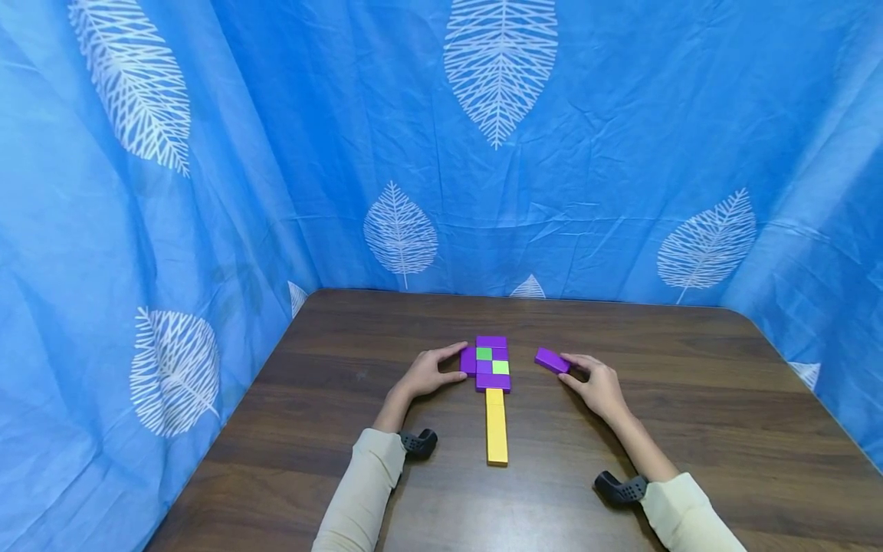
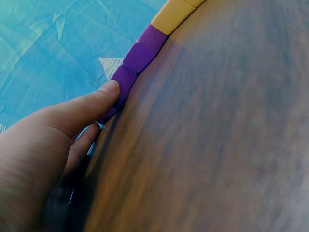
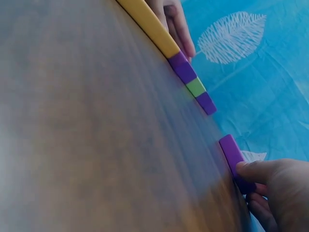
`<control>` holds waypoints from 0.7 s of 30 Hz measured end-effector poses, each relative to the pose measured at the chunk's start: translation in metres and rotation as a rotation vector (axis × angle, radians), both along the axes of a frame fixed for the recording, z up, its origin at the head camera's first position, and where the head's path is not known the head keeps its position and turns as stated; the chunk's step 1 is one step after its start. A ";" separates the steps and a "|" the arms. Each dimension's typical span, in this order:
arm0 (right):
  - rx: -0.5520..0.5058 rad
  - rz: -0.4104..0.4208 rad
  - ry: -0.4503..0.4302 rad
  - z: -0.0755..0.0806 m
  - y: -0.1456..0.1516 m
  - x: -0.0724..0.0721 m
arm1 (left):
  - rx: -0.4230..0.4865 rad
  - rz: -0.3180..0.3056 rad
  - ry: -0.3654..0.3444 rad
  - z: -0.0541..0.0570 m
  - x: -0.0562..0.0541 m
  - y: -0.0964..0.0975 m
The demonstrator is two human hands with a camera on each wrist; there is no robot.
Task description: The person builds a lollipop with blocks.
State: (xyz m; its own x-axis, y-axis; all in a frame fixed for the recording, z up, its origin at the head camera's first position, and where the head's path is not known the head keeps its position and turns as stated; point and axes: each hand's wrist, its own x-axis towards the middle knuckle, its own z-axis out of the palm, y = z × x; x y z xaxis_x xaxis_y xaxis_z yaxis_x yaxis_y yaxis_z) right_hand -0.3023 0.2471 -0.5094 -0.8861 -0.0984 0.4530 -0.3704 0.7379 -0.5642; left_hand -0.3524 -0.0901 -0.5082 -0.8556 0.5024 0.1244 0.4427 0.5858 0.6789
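On the table lies a flat pattern of blocks: purple blocks (image 1: 492, 381) around a green block (image 1: 484, 353) and a lime block (image 1: 500, 367), with a long yellow strip (image 1: 496, 429) running toward me. My left hand (image 1: 428, 373) pinches the purple block (image 1: 468, 361) on the pattern's left side between thumb and fingers; that block sits against its neighbours. To the right, apart from the pattern, my right hand (image 1: 595, 386) holds a loose purple block (image 1: 553, 360) by its right end, thumb on the near side. In the right wrist view this block (image 3: 232, 153) slants close over the wood.
The brown wooden table (image 1: 690, 399) spreads out around the blocks. Blue curtains (image 1: 586, 192) with white leaf prints hang behind it and at both sides. A black wrist device (image 1: 419, 443) is on the left wrist, another (image 1: 618, 488) on the right.
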 end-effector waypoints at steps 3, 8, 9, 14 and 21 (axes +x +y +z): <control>0.000 0.008 -0.005 0.000 0.000 0.007 | -0.001 -0.002 -0.002 0.000 0.000 0.000; -0.006 0.038 0.007 0.001 -0.006 0.019 | -0.001 0.000 -0.001 0.000 0.000 0.000; -0.006 0.045 0.014 0.001 -0.007 0.021 | 0.001 0.000 0.000 0.000 0.001 0.000; -0.004 0.078 0.032 0.001 -0.014 0.027 | 0.012 0.003 -0.001 0.000 0.001 0.000; -0.021 0.076 0.034 0.001 -0.011 0.023 | 0.008 0.000 0.001 0.000 0.001 0.001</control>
